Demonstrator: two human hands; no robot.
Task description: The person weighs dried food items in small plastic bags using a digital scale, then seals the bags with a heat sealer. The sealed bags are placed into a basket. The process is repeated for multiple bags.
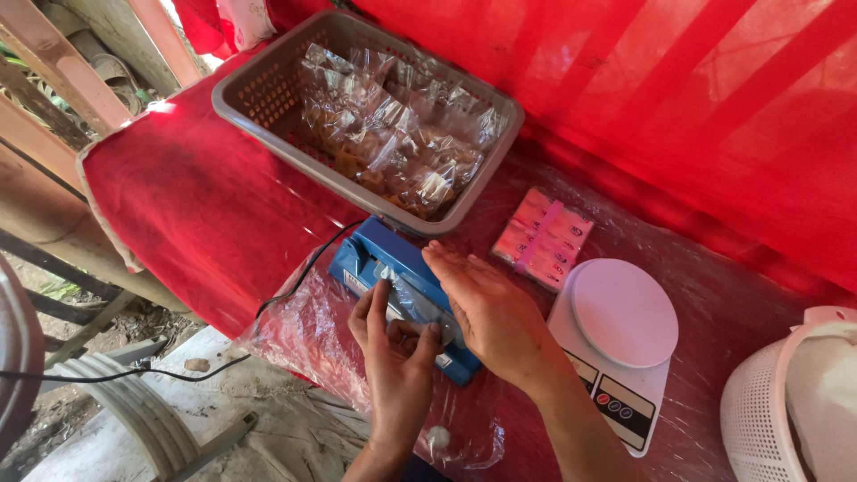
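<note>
A blue heat sealer (pixel 379 254) lies on the red-covered table (pixel 196 205), its black cord (pixel 295 286) trailing off the left edge. My right hand (pixel 486 308) rests flat on the sealer's arm, palm down. My left hand (pixel 393 344) pinches a small clear plastic bag (pixel 412 302) whose edge lies in the sealer's jaw. Whether the bag holds anything is hidden by my hands.
A grey basket (pixel 259 85) full of sealed clear snack bags stands at the back. A pink-banded stack of small packets (pixel 544 236) and a white kitchen scale (pixel 620 344) lie to the right. A white perforated basket (pixel 759 411) sits at far right. A plastic stool (pixel 134 402) stands below.
</note>
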